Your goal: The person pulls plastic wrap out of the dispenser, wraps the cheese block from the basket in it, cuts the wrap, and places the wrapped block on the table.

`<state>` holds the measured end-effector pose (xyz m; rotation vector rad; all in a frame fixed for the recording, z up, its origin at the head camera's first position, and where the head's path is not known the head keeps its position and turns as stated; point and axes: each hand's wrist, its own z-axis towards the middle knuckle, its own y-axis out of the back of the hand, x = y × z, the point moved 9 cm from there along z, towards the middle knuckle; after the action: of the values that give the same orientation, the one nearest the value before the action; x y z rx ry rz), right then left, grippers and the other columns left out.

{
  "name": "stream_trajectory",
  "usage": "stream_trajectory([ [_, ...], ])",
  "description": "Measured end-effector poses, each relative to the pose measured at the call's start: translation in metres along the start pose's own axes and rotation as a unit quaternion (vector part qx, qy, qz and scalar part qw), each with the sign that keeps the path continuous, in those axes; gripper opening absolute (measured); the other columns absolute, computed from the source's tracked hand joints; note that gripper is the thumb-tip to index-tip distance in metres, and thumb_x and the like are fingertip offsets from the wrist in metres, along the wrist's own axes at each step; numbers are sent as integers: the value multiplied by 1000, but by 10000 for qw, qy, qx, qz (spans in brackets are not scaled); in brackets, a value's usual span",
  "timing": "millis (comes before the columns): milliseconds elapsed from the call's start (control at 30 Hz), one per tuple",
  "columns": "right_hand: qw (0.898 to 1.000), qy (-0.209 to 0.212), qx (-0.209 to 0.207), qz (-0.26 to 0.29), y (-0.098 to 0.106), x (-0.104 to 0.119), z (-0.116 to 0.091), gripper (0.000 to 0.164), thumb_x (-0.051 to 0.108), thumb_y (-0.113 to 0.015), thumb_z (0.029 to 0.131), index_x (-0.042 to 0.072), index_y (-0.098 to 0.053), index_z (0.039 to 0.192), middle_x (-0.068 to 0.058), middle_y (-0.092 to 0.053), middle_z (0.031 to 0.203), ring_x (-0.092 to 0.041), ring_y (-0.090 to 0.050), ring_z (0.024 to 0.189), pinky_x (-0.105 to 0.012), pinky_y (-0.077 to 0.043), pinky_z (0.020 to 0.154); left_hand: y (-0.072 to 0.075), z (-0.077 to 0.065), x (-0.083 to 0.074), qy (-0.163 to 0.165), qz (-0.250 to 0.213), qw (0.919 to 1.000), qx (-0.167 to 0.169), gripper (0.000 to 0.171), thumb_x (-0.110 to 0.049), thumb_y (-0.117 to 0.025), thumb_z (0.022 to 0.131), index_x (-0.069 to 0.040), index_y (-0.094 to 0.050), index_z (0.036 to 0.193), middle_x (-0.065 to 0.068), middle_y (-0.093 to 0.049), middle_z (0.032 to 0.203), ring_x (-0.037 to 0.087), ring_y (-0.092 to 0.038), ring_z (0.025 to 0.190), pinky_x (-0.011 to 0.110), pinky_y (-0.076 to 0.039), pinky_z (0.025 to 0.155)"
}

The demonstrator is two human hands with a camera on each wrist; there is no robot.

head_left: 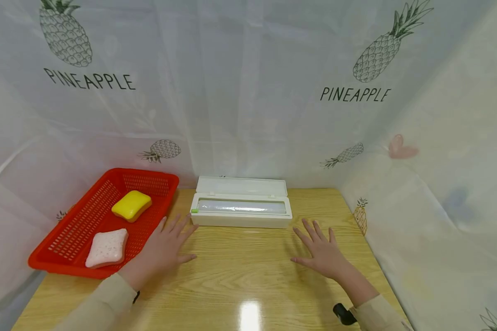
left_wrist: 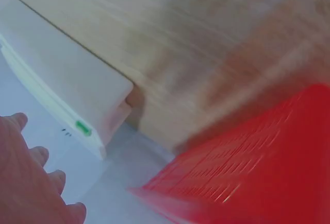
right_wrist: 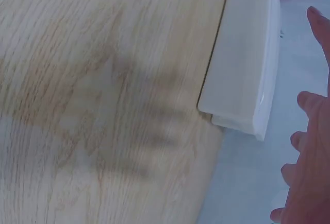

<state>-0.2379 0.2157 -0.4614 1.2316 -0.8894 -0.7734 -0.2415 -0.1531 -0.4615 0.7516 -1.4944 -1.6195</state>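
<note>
A white cling film dispenser box stands at the back of the wooden table, its lid raised against the curtain. Inside lies a roll of film, and a small green tab marks the box's left end. My left hand hovers with fingers spread between the red basket and the box's left end, holding nothing. On the other side, my right hand is likewise spread and bare, just in front of the box's right end. Both wrist views show the fingers apart from the box.
At the left stands a red plastic basket holding a yellow sponge and a pale pink speckled sponge. A pineapple-print curtain hangs along the back and sides of the wooden table.
</note>
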Motion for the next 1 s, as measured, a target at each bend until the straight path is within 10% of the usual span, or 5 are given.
stream_trajectory([
  [633, 9939, 12, 152, 1095, 17, -16, 41, 88, 54, -65, 87, 14, -26, 155, -19, -10, 160, -45, -6, 144, -75, -4, 104, 16, 55, 30, -447, -353, 9980, 257, 99, -66, -71, 74, -12, -37, 151, 21, -26, 156, 43, -23, 141, 64, -11, 111],
  [1000, 9868, 13, 468, 1551, 21, -24, 80, 88, 52, -67, 87, 9, -29, 153, -18, -17, 159, -42, -13, 144, -70, -13, 107, 10, 92, 43, -565, -530, 9959, 462, 73, -44, -71, 85, -13, -44, 146, 19, -39, 149, 38, -33, 136, 61, -19, 111],
])
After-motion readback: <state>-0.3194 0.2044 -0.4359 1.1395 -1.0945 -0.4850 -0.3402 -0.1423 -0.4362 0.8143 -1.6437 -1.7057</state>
